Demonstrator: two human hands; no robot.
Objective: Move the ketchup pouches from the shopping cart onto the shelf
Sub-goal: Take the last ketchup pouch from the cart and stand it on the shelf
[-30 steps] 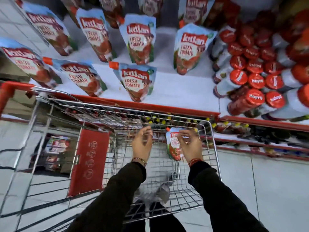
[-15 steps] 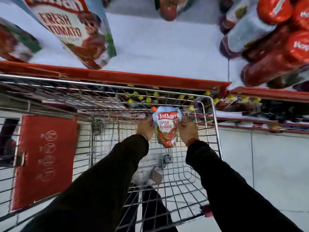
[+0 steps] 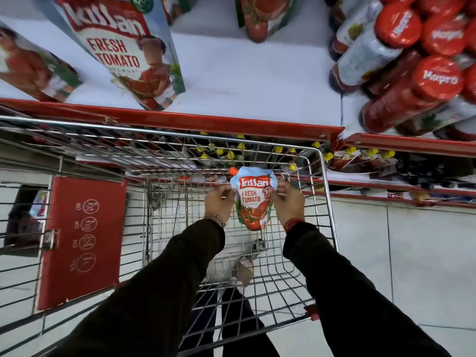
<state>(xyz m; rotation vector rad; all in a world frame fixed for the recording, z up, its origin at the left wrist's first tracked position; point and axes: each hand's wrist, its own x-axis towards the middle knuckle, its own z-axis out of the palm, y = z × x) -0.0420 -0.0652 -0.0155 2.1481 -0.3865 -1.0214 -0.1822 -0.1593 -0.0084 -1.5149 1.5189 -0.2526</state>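
Head view: I hold one Kissan ketchup pouch point(image 3: 253, 199) upright inside the shopping cart point(image 3: 325, 202), near its far right corner. My left hand point(image 3: 219, 202) pinches its left edge and my right hand point(image 3: 289, 202) its right edge, both clamped on it. Orange spout at top left, below the cart's far rim. Above, the white shelf point(image 3: 257, 81) shows bare room between a standing pouch point(image 3: 123, 47) and the red-capped bottles point(image 3: 401, 73); its red front lip borders the cart.
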